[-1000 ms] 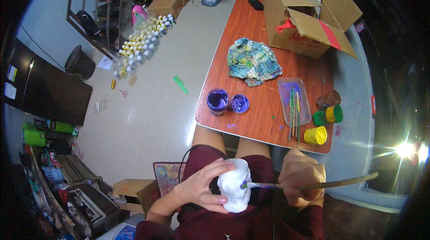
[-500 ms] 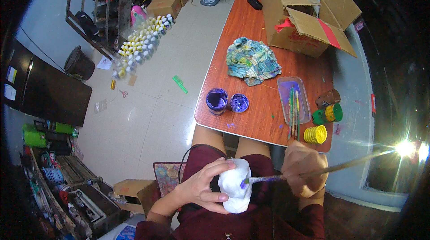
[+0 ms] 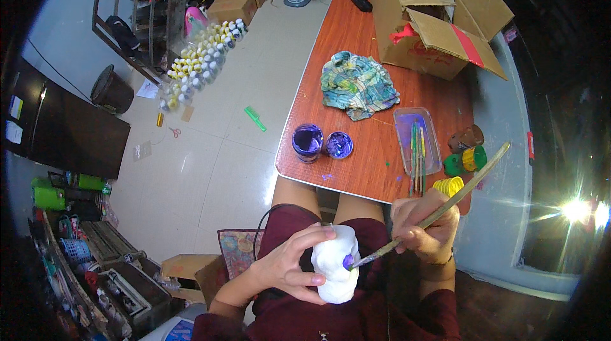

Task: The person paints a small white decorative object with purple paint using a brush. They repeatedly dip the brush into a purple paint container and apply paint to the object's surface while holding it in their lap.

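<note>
Over my lap, my left hand (image 3: 298, 266) grips a white rounded figure (image 3: 333, 277) with a lumpy surface, fingers along its left side. A small purple patch of paint shows on the figure's right side. My right hand (image 3: 425, 227) pinches a long paintbrush (image 3: 459, 196), whose tip touches the figure at that patch. On the table stands an open jar of purple paint (image 3: 308, 142), beside its paint-smeared lid (image 3: 339, 145). More brushes (image 3: 417, 156) lie across a clear plastic tray (image 3: 434, 131).
A crumpled checked cloth (image 3: 359, 85) and a large open cardboard box (image 3: 420, 48) sit on the red-brown table (image 3: 318, 89). Yellow (image 3: 448, 186), green (image 3: 463, 161) and brown (image 3: 466, 140) paint containers stand at its right edge. Many small white-and-yellow items (image 3: 202, 64) cover the floor at far left.
My right hand, blurred before, has turned, and the brush handle now slants more steeply up to the right. The purple patch looks larger. My left hand and the figure have barely shifted.
</note>
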The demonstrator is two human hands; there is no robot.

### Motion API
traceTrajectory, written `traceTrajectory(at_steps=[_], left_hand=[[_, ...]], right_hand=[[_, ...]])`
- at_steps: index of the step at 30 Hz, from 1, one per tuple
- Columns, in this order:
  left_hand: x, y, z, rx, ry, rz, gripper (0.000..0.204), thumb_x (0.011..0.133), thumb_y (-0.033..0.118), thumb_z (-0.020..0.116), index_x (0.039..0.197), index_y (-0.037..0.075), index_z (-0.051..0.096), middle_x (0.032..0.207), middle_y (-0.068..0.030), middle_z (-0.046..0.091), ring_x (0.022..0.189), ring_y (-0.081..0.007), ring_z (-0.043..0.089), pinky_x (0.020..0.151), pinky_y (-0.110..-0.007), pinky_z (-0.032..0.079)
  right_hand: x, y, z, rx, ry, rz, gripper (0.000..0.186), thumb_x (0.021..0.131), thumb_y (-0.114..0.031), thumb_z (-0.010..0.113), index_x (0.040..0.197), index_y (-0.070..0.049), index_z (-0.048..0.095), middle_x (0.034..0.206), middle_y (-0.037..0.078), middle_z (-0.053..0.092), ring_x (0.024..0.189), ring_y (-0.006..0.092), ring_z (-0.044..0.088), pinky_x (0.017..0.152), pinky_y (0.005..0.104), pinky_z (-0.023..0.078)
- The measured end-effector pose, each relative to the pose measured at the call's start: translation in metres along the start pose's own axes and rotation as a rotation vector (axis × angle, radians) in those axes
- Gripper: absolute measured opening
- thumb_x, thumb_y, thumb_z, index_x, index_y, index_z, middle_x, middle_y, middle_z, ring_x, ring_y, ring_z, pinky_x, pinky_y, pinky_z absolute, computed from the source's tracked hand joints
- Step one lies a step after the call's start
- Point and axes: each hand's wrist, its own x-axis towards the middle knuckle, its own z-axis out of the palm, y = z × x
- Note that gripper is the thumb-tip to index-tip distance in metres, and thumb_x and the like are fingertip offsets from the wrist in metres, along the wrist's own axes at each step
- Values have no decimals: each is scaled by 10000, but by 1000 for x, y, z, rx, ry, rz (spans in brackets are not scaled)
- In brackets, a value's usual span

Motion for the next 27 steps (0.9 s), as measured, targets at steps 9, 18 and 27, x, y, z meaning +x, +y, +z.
traceTrajectory(at_steps=[9,18,27], left_hand=[[1,-2,-1,-46,-23,6,885,564,378,790,1276,330,267,1253,-266,317,1138,-396,391,842,-527,399],[0,-1,0,-72,0,8,912,564,380,790,1291,334,241,1255,-259,303,1126,-389,396,820,-528,411],[0,1,1,-97,-6,-12,925,566,357,793,1304,346,235,1260,-256,299,1137,-392,389,845,-530,399]], right_hand=[[1,1,-3,-127,-87,-147,152,738,16,630,779,-32,492,637,79,569,528,153,512,466,267,385],[2,0,3,-213,-91,-125,209,779,-178,611,698,-63,455,506,67,523,391,132,422,425,279,332],[1,-1,3,-156,-68,-83,152,771,-81,603,741,-59,456,558,63,524,443,129,445,460,278,355]])
